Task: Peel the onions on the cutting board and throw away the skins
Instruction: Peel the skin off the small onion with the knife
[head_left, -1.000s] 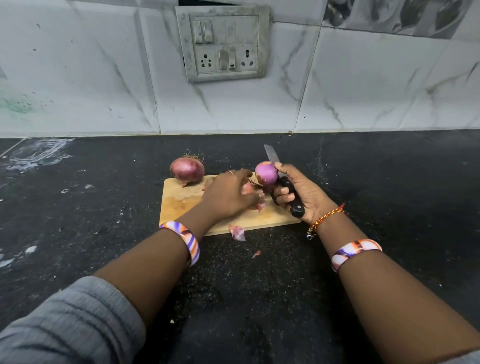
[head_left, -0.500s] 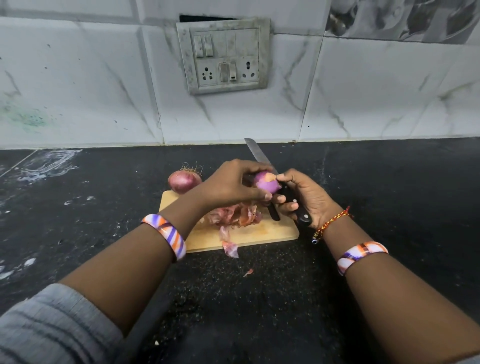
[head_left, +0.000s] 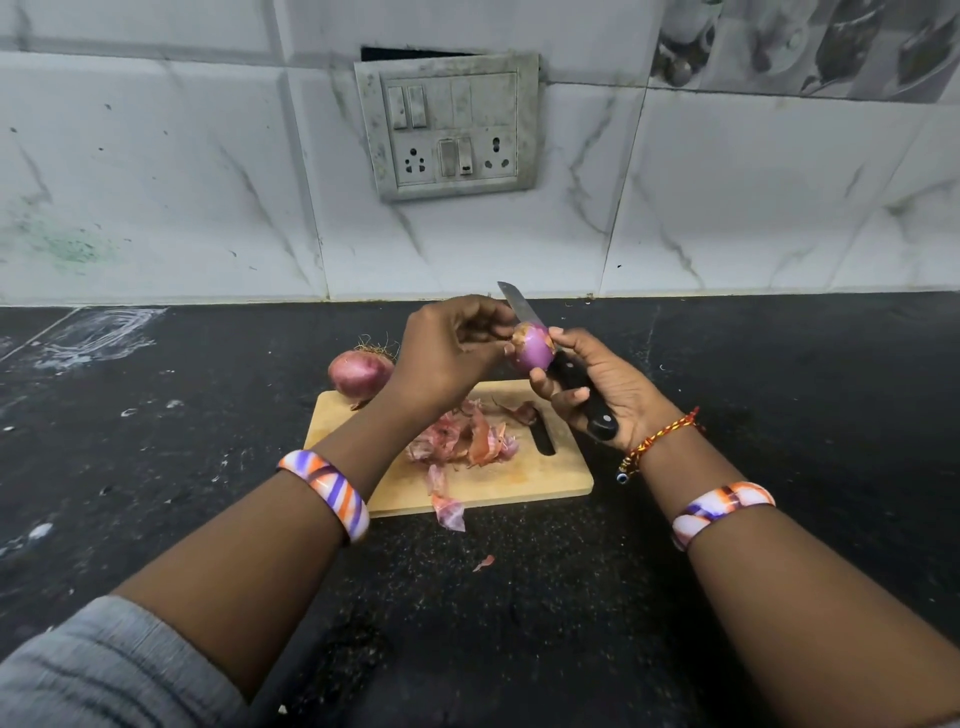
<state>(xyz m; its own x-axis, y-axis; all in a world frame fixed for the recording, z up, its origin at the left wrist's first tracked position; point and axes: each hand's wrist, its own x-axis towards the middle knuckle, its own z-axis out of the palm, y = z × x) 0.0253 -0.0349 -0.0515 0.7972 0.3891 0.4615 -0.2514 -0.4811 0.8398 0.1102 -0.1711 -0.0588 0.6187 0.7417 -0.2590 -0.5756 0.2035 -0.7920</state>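
A mostly peeled purple onion is held in the air above the back of the wooden cutting board. My right hand grips a black-handled knife, blade pointing up and away, and steadies the onion with thumb and fingertips. My left hand pinches the onion's left end, where a bit of pale skin shows. An unpeeled red onion sits at the board's back left corner. A pile of peeled skins lies in the board's middle.
One skin piece hangs over the board's front edge and a small scrap lies on the black counter. A tiled wall with a switch panel stands behind. White smears mark the counter's far left.
My left hand left the skins on the board and came up to the onion. Both hands then raised the onion and the knife higher above the board.
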